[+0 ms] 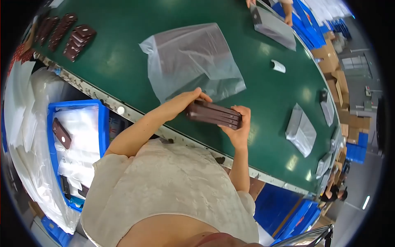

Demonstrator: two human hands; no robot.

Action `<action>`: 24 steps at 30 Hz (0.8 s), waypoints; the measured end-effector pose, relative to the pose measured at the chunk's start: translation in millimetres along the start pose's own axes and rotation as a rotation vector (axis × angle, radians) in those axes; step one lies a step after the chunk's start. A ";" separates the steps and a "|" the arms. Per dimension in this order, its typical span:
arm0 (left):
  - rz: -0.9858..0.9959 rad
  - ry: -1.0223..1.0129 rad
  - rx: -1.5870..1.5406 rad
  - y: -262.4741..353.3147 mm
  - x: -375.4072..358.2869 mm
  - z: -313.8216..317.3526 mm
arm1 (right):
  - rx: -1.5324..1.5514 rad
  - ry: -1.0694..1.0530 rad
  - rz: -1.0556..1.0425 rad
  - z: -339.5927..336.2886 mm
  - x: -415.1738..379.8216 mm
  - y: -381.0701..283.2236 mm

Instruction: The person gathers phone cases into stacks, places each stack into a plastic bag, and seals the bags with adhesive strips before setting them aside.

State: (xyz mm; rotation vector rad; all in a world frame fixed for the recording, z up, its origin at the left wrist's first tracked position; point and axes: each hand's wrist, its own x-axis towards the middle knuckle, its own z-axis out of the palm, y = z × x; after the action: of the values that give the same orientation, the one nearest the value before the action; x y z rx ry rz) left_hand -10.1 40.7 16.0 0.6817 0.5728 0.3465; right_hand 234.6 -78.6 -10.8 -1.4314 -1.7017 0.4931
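Note:
My left hand [187,101] and my right hand [240,127] grip a stack of dark brown phone cases [212,113] between them, above the near edge of the green table. Left fingers curl over one end of the stack; the right thumb and fingers clasp the other end. Just beyond my hands lies a large translucent plastic bag [193,53] with something dark brown inside, its mouth towards me. More dark brown cases [78,42] lie in overlapping rows at the far left of the table.
At left, a blue crate [103,127] holds plastic bags and a brown case [61,133]. Wrapped packages [301,131] and a small white piece [278,66] lie on the green table [263,90]. Across it, another person's hands [286,12] hold a bagged package [273,28].

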 end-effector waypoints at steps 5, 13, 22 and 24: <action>0.531 0.173 0.478 -57.3 48.2 5.7 | 0.279 0.190 0.305 5.6 -45.7 22.1; 0.675 0.191 0.598 -73.2 62.8 29.1 | 0.297 0.273 0.323 10.5 -50.7 8.5; 0.482 0.291 0.584 -84.5 85.7 12.4 | 0.269 0.248 0.437 2.0 -49.5 5.6; 0.470 0.303 0.660 -64.4 73.3 19.4 | 0.297 0.252 0.427 -0.1 -43.0 0.1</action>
State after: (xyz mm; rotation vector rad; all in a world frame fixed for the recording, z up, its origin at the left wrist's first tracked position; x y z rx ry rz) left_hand 67.1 19.2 -43.0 1.4247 0.8252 0.7201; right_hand 234.6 -119.0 -25.6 -1.5605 -1.0741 0.7284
